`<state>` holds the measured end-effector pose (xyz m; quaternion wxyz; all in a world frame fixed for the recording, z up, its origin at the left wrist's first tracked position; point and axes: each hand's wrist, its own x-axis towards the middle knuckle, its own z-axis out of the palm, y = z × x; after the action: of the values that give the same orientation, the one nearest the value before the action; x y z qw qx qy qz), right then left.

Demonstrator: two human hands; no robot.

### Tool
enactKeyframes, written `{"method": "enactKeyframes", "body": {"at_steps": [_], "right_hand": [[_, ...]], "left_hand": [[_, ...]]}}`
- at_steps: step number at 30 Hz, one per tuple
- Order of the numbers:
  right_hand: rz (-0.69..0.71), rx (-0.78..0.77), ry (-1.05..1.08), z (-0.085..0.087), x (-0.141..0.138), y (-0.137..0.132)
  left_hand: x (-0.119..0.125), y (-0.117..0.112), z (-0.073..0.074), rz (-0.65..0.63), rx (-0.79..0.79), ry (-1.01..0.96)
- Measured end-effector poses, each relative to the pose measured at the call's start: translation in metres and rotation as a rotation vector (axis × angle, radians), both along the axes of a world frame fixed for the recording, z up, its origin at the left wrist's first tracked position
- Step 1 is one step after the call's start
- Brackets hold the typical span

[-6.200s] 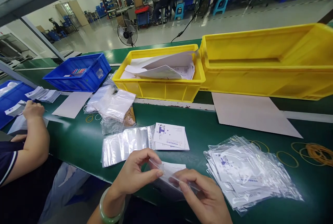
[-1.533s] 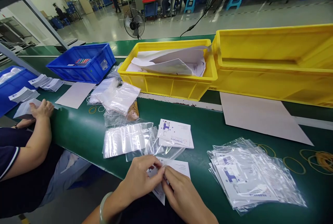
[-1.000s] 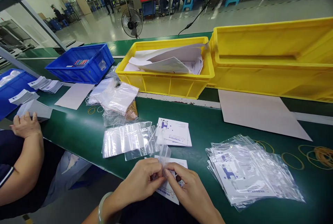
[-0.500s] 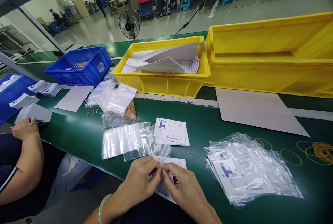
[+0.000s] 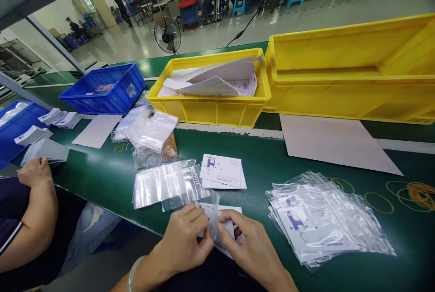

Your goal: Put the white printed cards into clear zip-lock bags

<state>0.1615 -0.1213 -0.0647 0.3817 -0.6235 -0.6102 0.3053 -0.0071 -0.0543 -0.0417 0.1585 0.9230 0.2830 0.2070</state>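
Observation:
At the near edge of the green table my left hand (image 5: 185,242) and my right hand (image 5: 248,246) meet, both pinching a clear plastic bag (image 5: 215,210) whose open end stands up between them. A white printed leaflet (image 5: 227,228) lies partly under the fingers, at the bag's mouth. Just beyond lie a pile of empty clear bags (image 5: 163,185) and a small stack of leaflets (image 5: 222,172). To the right sits a heap of bagged leaflets (image 5: 322,222).
Two yellow bins (image 5: 210,106) (image 5: 350,93) stand behind, the left one holding paper. Blue bins (image 5: 105,90) are at the left. A grey card sheet (image 5: 333,145) and rubber bands (image 5: 411,192) lie at right. A co-worker's hand (image 5: 36,172) holds leaflets at left.
Over the last seconds my hands came down to the table edge with a fresh bag and leaflet; the bag's end now sticks up between my fingers. The co-worker's hand moved back toward their body.

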Motion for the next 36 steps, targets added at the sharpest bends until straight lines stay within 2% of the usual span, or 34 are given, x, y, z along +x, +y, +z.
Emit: {"method": "enactKeyframes", "body": {"at_steps": [3,7,9,12,14,16,19,21,23,26,30,32,34,36], "right_hand": [[-0.026,0.005,-0.023,0.002,0.001,0.002],[0.008,0.016,-0.019,-0.001,-0.004,0.004],[-0.021,0.019,-0.020,-0.005,-0.002,0.003],[-0.125,-0.003,0.007,-0.013,0.012,-0.005],[-0.213,-0.027,0.066,-0.014,0.023,-0.014],[-0.332,-0.015,0.135,-0.009,0.032,-0.027],[-0.541,0.110,0.159,0.007,0.036,-0.045],[-0.586,0.198,0.113,0.017,0.033,-0.052],[-0.503,0.246,0.069,0.022,0.029,-0.054],[-0.314,0.236,0.088,0.018,0.021,-0.048],[-0.148,0.019,0.368,0.010,0.006,-0.038],[-0.060,-0.077,0.525,0.010,0.000,-0.035],[-0.046,-0.044,0.619,0.011,-0.003,-0.035],[-0.118,0.071,0.631,0.011,-0.002,-0.036]], "left_hand": [[0.005,-0.003,-0.001,-0.045,-0.076,0.022],[0.007,0.003,0.002,-0.008,-0.144,0.021],[0.002,0.009,0.006,0.055,-0.140,0.003],[-0.006,0.017,0.012,0.213,-0.092,-0.036],[-0.009,0.019,0.014,0.272,-0.061,-0.046],[-0.008,0.019,0.013,0.282,-0.035,-0.045],[0.000,0.016,0.011,0.255,-0.019,-0.029],[0.007,0.013,0.010,0.227,-0.026,-0.024],[0.012,0.011,0.009,0.207,-0.034,-0.031],[0.016,0.010,0.009,0.184,-0.031,-0.063],[0.019,0.008,0.008,0.150,0.011,-0.124],[0.018,0.008,0.010,0.134,-0.020,-0.149],[0.015,0.010,0.015,0.144,-0.107,-0.182],[0.010,0.013,0.020,0.177,-0.219,-0.239]]}}
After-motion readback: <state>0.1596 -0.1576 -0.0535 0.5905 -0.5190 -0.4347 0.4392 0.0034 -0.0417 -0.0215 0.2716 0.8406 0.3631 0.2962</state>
